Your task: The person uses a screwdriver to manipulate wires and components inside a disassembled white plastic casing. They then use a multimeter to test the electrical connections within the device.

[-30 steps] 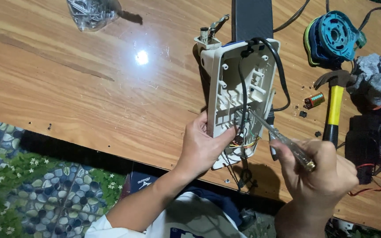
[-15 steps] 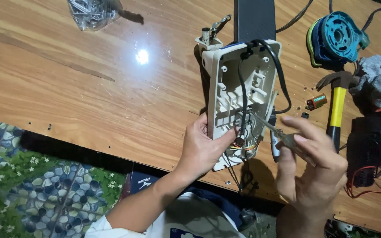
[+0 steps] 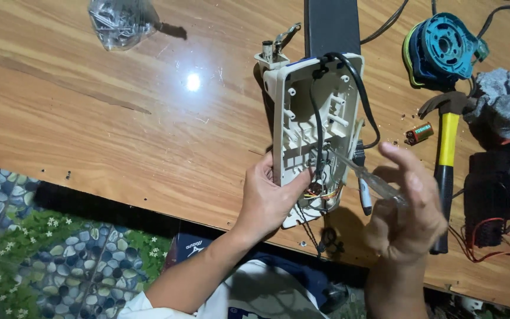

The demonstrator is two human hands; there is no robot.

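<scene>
Your left hand (image 3: 270, 198) is wrapped around the lower edge of the open white plastic housing (image 3: 317, 124), thumb pressed inside near the bundle of coloured wires (image 3: 320, 192), grip clamped on the shell. The housing lies face-up on the wooden desk (image 3: 119, 118), near its front edge, one black cable (image 3: 364, 100) looping across its inside.

Your right hand (image 3: 405, 215) sits just right of it, fingers loosely spread around a clear-handled screwdriver (image 3: 367, 177); the tip points into the wiring. The hand is blurred, so whether that grip is truly tight I cannot tell.

Count the rest: one clear plastic bag of screws (image 3: 119, 20) at the far left, one small orange-and-black cylindrical battery (image 3: 419, 133), one yellow-handled hammer (image 3: 444, 159), one blue round motor part (image 3: 441, 50), one grey rag (image 3: 506, 103), and one black block with red wires (image 3: 494, 195) at the right.
</scene>
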